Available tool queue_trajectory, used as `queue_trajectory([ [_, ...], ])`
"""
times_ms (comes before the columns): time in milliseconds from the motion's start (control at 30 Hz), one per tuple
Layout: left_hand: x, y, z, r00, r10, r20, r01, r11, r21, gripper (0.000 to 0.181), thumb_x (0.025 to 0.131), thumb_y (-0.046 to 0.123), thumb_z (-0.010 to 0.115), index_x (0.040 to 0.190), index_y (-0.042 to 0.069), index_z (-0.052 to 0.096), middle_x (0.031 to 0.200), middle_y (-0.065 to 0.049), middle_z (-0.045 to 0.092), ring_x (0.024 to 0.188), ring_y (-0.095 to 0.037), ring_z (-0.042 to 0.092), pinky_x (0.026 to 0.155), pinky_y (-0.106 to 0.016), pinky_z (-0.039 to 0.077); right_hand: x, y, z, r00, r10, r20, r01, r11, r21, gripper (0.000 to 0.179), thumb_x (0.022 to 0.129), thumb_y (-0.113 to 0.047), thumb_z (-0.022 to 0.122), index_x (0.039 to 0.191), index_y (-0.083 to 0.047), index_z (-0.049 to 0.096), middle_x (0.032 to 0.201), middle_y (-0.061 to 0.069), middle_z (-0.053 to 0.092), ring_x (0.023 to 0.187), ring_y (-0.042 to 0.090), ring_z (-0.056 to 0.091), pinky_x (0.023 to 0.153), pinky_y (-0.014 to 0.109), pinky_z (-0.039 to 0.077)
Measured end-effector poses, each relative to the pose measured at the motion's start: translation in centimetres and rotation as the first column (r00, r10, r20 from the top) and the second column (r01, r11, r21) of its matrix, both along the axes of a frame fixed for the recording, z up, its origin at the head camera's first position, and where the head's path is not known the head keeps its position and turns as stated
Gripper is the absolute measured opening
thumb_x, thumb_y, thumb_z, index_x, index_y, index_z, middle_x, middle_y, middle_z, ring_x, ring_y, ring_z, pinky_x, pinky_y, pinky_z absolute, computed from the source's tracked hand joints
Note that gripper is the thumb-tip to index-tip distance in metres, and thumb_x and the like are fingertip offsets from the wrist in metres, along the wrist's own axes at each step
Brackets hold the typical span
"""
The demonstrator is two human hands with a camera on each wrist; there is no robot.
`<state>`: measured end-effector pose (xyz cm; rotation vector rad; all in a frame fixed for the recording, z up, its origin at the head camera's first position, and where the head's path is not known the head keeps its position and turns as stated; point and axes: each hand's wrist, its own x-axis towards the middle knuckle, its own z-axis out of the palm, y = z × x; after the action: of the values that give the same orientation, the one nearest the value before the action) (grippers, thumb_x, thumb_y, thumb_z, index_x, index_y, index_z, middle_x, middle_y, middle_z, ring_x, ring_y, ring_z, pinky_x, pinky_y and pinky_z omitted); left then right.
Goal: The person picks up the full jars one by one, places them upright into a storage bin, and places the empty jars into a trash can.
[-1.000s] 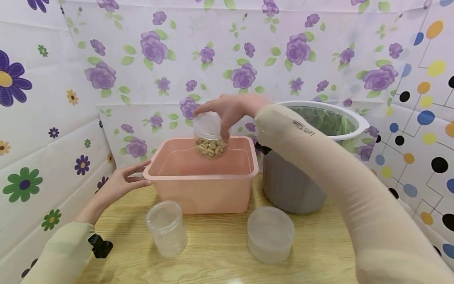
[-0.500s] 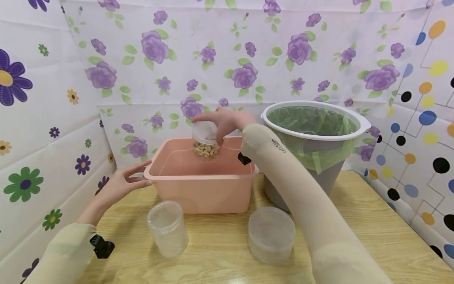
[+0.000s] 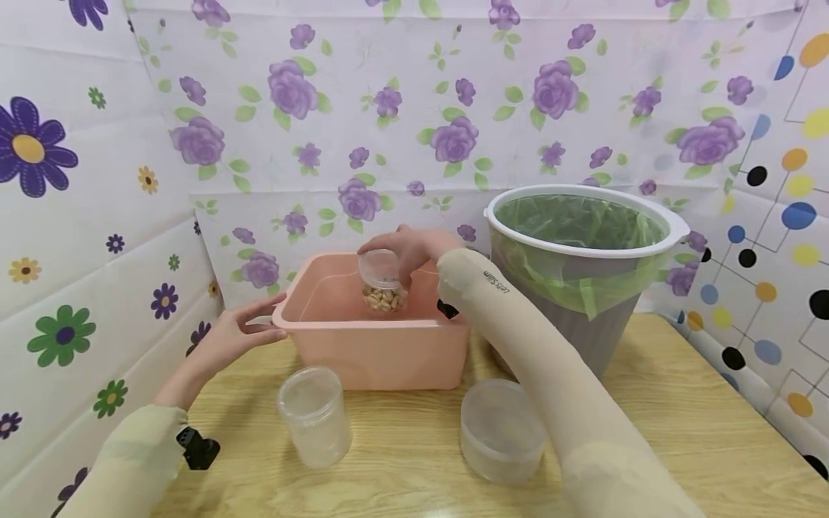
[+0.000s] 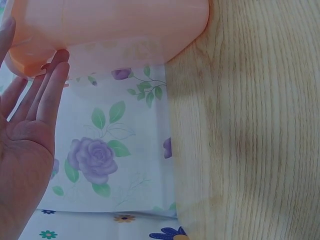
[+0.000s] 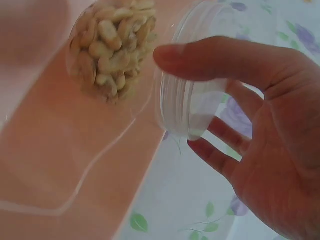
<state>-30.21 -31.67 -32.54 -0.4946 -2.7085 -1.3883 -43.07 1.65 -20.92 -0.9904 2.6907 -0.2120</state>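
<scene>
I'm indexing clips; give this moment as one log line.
right hand: grips jar of nuts at mouth of pink tub | left hand: touches tub | table: second jar, round container

Glossy plastic jar [image 3: 378, 272], smooth plastic tub [image 3: 382, 360], wood-grained tabletop [image 3: 401, 460]

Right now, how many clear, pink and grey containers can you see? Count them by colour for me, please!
Clear: 3 (the jar of cashew-like nuts in the right hand, the tall jar and the short round tub on the table)
Pink: 1 (the rectangular basin)
Grey: 1 (the bin with a green liner)
Total: 5
</scene>
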Motion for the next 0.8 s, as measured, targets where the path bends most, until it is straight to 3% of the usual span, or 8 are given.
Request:
queue_trajectory([
  [300, -0.03, 0.03, -0.13, 1.0, 0.005, -0.004, -0.005, 1.0, -0.012, 0.072, 0.093, 0.033, 0.069, 0.156, 0.022, 0.033, 0.147, -0.019, 0.05, 0.104, 0.012, 0.062, 0.089, -0.019, 0.055, 0.49, -0.4, 0.11, 1.0, -0.011, 0.002, 0.011, 0.991, 0.13, 0.103, 0.07, 0.005, 0.077, 0.144, -0.055, 0.038, 0.168, 0.013, 0.005, 0.144, 0.029, 0.022, 0.07, 0.033, 0.047],
  [600, -0.28, 0.14, 0.07, 1.0, 0.015, -0.014, -0.016, 0.999, -0.029, 0.072, 0.093, 0.035, 0.069, 0.155, 0.024, 0.035, 0.148, -0.017, 0.05, 0.104, 0.012, 0.062, 0.09, -0.022, 0.057, 0.71, -0.54, -0.25, 0.997, 0.082, 0.009, -0.082, 0.986, 0.148, 0.105, 0.066, 0.007, 0.077, 0.143, -0.053, 0.038, 0.162, -0.003, 0.028, 0.126, 0.02, 0.038, 0.064, 0.027, 0.044],
  [733, -0.31, 0.03, -0.1, 1.0, 0.015, -0.005, -0.015, 1.0, -0.023, 0.073, 0.092, 0.035, 0.069, 0.155, 0.023, 0.034, 0.148, -0.018, 0.049, 0.104, 0.012, 0.063, 0.09, -0.021, 0.056, 0.72, -0.69, -0.65, 0.988, 0.153, 0.0, -0.151, 0.976, 0.154, 0.104, 0.067, 0.006, 0.078, 0.147, -0.046, 0.037, 0.162, -0.005, 0.03, 0.131, 0.019, 0.039, 0.071, 0.027, 0.048],
  [800, -0.33, -0.05, -0.18, 1.0, 0.018, -0.008, -0.019, 0.999, -0.027, 0.073, 0.093, 0.035, 0.069, 0.155, 0.023, 0.034, 0.148, -0.019, 0.049, 0.103, 0.012, 0.063, 0.089, -0.019, 0.056, 0.78, -0.65, -0.82, 0.989, 0.15, 0.006, -0.15, 0.977, 0.154, 0.103, 0.067, 0.006, 0.078, 0.146, -0.047, 0.037, 0.162, -0.007, 0.029, 0.136, 0.019, 0.037, 0.08, 0.029, 0.05],
])
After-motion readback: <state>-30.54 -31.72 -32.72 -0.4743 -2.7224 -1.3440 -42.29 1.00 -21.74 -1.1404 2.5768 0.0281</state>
